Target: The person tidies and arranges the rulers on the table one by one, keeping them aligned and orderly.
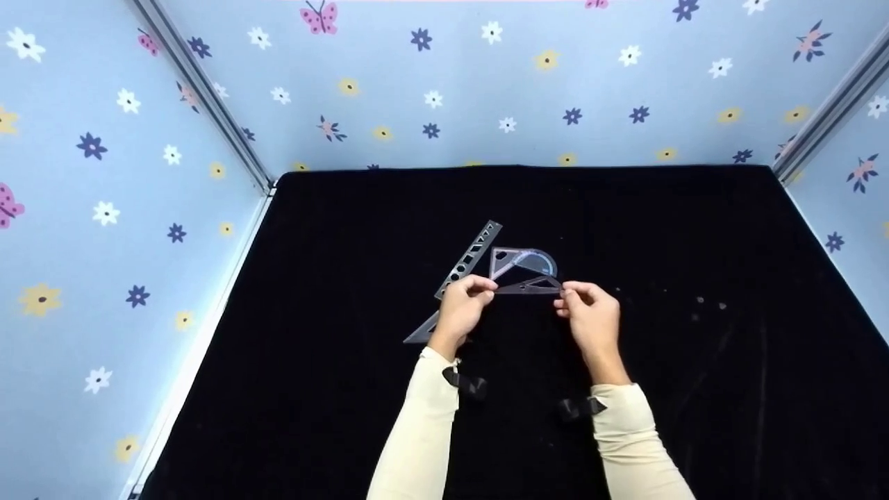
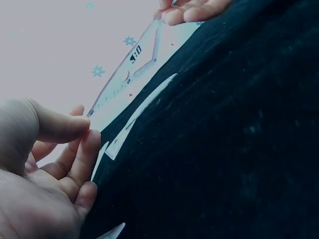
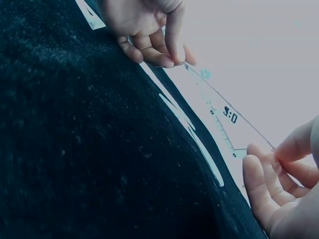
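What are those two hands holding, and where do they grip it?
A clear set square, pinched at its two ends: left hand on one corner, right hand on the other.

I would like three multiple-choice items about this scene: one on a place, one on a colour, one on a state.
1. Where does the long stencil ruler lie?
A. on the black cloth, beside the left hand
B. on the wall
C. in the right hand

2. What colour is the cloth on the table?
A. white
B. black
C. red

3. How is the small clear set square held?
A. it lies untouched
B. by one hand only
C. by both hands, one at each end

Answers: 1 A, the head view shows it flat by the left hand. 2 B, the cloth is black in every view. 3 C, left hand and right hand pinch opposite ends.
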A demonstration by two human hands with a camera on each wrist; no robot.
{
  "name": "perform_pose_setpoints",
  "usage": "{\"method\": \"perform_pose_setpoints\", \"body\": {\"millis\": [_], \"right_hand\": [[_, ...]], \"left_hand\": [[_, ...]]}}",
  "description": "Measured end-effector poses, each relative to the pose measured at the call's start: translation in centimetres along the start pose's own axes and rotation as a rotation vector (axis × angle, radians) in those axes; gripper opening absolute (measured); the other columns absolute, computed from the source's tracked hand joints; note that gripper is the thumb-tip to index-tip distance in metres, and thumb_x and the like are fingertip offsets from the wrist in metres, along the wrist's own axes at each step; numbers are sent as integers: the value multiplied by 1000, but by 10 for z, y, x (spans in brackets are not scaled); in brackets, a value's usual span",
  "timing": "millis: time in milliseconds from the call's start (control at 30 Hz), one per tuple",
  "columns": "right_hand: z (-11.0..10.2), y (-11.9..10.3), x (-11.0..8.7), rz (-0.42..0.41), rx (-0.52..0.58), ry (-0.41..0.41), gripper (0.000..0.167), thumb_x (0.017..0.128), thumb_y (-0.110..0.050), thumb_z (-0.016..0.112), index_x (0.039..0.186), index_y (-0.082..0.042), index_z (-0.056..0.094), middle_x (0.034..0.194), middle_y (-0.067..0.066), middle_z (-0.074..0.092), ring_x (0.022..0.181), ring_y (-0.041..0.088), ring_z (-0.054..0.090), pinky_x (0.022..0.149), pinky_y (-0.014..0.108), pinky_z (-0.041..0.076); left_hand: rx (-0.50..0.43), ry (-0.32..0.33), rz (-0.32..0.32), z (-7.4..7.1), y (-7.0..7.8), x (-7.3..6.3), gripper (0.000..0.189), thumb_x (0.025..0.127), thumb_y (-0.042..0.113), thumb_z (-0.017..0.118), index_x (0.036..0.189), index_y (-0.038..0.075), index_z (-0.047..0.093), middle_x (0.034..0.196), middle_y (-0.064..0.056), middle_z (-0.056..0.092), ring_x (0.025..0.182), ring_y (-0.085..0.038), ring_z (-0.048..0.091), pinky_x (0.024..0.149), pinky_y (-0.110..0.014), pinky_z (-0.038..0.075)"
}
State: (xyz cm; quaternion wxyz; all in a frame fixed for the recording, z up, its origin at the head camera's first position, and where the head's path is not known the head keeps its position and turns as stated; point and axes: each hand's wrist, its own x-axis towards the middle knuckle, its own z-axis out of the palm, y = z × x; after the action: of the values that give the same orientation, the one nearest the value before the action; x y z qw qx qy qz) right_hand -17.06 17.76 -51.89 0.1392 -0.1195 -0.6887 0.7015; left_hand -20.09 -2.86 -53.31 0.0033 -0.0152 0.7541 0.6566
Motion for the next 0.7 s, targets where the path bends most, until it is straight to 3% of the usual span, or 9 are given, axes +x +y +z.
{"method": "perform_pose_setpoints", "body": {"millis": [433,700], "right_hand": [[-9,-3,-6,-4,-57,-64,15,92,9,60,104,14,67,88,27,70,63,12,68,60,26,57],[-9,-1,-13,-25,-97,-78,15,90,11,59,101,12,69,84,25,70,64,15,69,61,28,58]], "left_hand": [[-3,-13,22,0,1,3,12,80,-10,67,83,1,70,86,-6,65,78,-12,57,75,-26,47],[-5,-54,18,-7,0,1,13,80,-9,67,86,2,71,85,0,64,83,-14,58,79,-27,48]]}}
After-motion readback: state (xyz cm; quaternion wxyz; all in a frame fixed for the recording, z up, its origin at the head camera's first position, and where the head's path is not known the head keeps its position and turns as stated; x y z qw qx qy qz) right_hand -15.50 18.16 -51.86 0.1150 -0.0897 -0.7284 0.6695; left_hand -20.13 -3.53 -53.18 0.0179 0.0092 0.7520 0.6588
